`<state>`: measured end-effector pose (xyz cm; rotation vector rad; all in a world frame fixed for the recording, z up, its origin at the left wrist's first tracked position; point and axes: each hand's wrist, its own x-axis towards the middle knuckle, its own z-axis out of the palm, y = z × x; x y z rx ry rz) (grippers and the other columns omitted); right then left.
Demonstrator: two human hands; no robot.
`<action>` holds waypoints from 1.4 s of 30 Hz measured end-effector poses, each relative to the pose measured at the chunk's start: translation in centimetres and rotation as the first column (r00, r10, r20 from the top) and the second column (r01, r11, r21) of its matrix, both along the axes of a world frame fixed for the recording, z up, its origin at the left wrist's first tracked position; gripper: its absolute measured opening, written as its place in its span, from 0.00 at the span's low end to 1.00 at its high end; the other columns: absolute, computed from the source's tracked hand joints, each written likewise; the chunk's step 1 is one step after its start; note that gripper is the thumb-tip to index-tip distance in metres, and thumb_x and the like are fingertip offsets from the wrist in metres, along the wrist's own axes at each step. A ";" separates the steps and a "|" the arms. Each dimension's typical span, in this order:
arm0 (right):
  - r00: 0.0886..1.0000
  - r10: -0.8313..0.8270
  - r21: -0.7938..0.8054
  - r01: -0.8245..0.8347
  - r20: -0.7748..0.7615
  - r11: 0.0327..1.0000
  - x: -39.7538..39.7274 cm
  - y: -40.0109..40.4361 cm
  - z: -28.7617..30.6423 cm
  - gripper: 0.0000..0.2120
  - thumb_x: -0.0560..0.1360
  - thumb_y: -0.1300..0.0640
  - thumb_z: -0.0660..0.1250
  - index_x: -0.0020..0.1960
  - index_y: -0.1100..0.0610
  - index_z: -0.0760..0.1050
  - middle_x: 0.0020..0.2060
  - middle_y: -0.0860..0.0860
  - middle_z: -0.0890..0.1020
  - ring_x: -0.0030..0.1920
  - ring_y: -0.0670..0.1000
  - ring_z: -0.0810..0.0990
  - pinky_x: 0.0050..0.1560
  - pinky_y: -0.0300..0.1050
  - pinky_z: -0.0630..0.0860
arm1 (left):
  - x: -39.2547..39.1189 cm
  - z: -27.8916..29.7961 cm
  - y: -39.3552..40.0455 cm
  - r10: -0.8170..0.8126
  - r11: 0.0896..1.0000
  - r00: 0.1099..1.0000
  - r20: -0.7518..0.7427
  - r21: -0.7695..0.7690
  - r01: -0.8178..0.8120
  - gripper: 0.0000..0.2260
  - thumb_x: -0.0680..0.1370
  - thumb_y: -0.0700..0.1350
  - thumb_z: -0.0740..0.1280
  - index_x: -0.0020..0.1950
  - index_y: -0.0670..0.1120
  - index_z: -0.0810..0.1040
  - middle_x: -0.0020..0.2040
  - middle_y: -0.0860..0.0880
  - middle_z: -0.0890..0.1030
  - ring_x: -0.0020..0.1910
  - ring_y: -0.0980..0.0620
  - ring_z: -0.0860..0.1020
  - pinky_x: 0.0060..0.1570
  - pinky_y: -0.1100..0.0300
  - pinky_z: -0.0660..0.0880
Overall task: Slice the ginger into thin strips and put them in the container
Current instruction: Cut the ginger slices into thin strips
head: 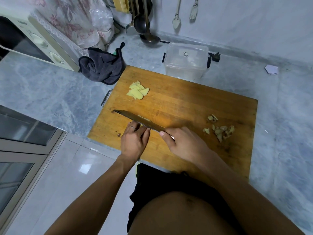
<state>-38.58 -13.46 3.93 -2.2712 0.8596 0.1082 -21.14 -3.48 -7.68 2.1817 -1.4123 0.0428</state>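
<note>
Ginger (pixel 143 118) is lying on the board (pixel 194 106) near its front left, mostly hidden behind the knife (pixel 135 120); only a pale sliver is showing past the blade. The right hand (pixel 184 143) is gripping the knife handle, fingers wrapped round it and the thumb lying along the top, with the blade angling across the board toward the left. The left hand (pixel 133 139) is resting fingers-down on the piece against the blade's near side, steadying it; its fingers are looking fairly straight, though whether they are pinching the piece I cannot tell.

Judging progress, the task is looking roughly midway at most. A small pile of flat slices (pixel 138 90) is sitting farther back on the left of the board, cut into slabs but not yet into strips. Brown trimmings (pixel 220 130) are lying scattered on the right of the board, well apart from the work. The container (pixel 186 61) is standing just beyond the board's far edge and appears to be holding no ginger, though its clear walls make that hard to confirm. Cutting to strips and moving everything into it are both remaining.
</note>
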 end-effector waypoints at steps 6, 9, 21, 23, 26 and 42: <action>1.000 0.000 -0.010 0.000 -0.014 1.000 0.0 0.2 -0.4 0.22 0.83 0.41 0.51 0.49 0.54 0.76 0.38 0.53 0.79 0.43 0.58 0.78 0.42 0.51 0.76 | 0.0 -0.1 0.0 0.018 1.000 1.000 0.015 0.023 -0.018 0.12 0.80 0.49 0.63 0.51 0.47 0.85 0.51 0.45 0.81 0.50 0.42 0.79 0.39 0.54 0.75; 1.000 0.019 0.006 -0.019 -0.015 1.000 0.2 0.0 -0.7 0.22 0.83 0.41 0.51 0.46 0.55 0.75 0.35 0.51 0.75 0.40 0.56 0.74 0.38 0.49 0.71 | 0.0 -0.1 0.0 0.019 1.000 1.000 0.012 0.007 -0.019 0.12 0.80 0.49 0.63 0.50 0.47 0.85 0.51 0.45 0.81 0.49 0.42 0.79 0.38 0.54 0.76; 0.999 -0.011 -0.026 0.012 0.040 1.000 0.1 0.0 -1.8 0.21 0.83 0.40 0.51 0.45 0.53 0.72 0.35 0.52 0.76 0.42 0.60 0.78 0.37 0.48 0.71 | 0.1 0.0 0.1 0.018 0.999 1.000 0.012 0.033 -0.019 0.14 0.80 0.51 0.62 0.48 0.47 0.85 0.51 0.45 0.80 0.47 0.43 0.79 0.32 0.58 0.72; 0.999 -0.009 -0.031 0.010 0.039 0.999 0.0 -0.1 -1.4 0.21 0.83 0.40 0.51 0.42 0.53 0.72 0.33 0.51 0.75 0.40 0.59 0.78 0.36 0.49 0.70 | 0.1 0.0 0.1 0.019 0.999 1.000 -0.010 0.040 -0.018 0.14 0.80 0.52 0.61 0.49 0.47 0.84 0.49 0.45 0.79 0.48 0.43 0.79 0.33 0.58 0.72; 1.000 -0.004 -0.033 0.004 0.019 0.999 -0.2 0.0 -0.9 0.21 0.83 0.41 0.51 0.39 0.52 0.70 0.32 0.51 0.74 0.36 0.57 0.76 0.35 0.48 0.68 | 0.1 0.0 0.2 0.013 0.999 1.000 -0.007 0.044 -0.013 0.15 0.80 0.51 0.61 0.49 0.47 0.85 0.50 0.45 0.80 0.49 0.43 0.79 0.34 0.58 0.72; 1.000 0.015 0.020 -0.014 -0.010 1.000 0.6 0.0 -1.6 0.21 0.83 0.41 0.51 0.35 0.49 0.64 0.33 0.50 0.72 0.37 0.56 0.72 0.37 0.46 0.65 | 0.2 -0.4 0.1 0.020 0.999 1.000 -0.003 0.043 -0.020 0.13 0.80 0.51 0.62 0.50 0.47 0.85 0.52 0.45 0.80 0.51 0.42 0.79 0.37 0.57 0.73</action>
